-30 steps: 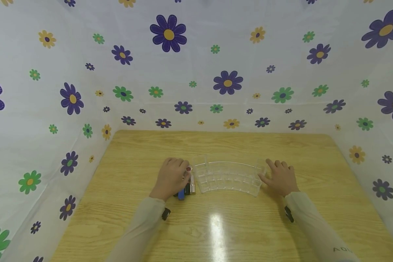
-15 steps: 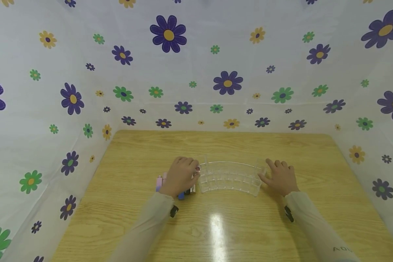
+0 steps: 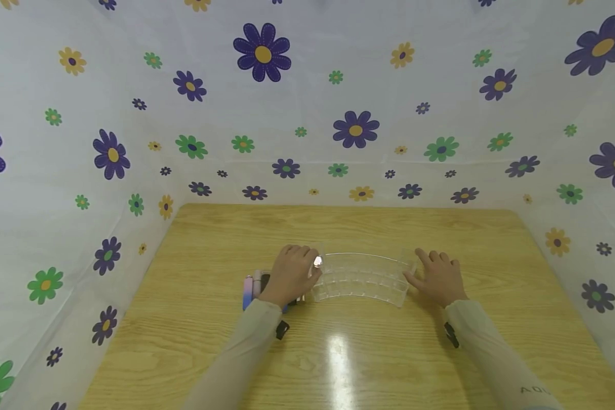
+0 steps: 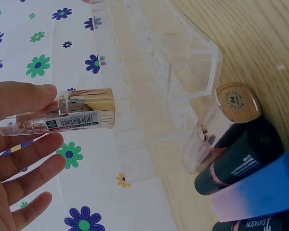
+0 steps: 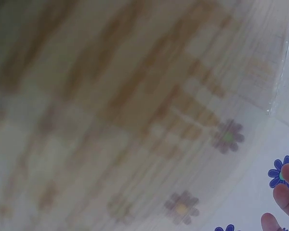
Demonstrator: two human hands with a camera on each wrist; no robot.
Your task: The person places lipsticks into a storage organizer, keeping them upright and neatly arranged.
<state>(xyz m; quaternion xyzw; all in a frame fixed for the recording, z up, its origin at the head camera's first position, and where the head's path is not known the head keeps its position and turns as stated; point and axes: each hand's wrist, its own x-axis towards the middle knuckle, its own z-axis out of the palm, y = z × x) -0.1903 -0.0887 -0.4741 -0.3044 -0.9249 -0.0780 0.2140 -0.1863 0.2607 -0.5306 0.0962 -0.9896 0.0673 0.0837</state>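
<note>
My left hand (image 3: 293, 276) pinches a clear lipstick tube (image 4: 82, 108) with a gold-brown end and a barcode label. In the left wrist view the tube lies across the picture, its gold end towards the clear curved lipstick organizer (image 3: 361, 276). From the head view, this hand is at the organizer's left end; whether the tube touches it cannot be told. My right hand (image 3: 437, 279) holds the organizer's right end between thumb and index finger, with the other fingers spread. Only some of its fingertips (image 5: 283, 196) show in the right wrist view.
Left of the organizer several lipstick tubes lie on the wooden table (image 3: 379, 359), partly behind my left hand. Among them are a pink-and-blue tube (image 3: 248, 290), a black tube (image 4: 238, 161) and a gold-ended one (image 4: 238, 103). Flowered cloth (image 3: 307, 114) encloses the table's back and sides.
My left hand has moved right with the lipstick tube, from over the loose tubes to the organizer's left end. More of the loose tubes now show. My right hand has stayed still.
</note>
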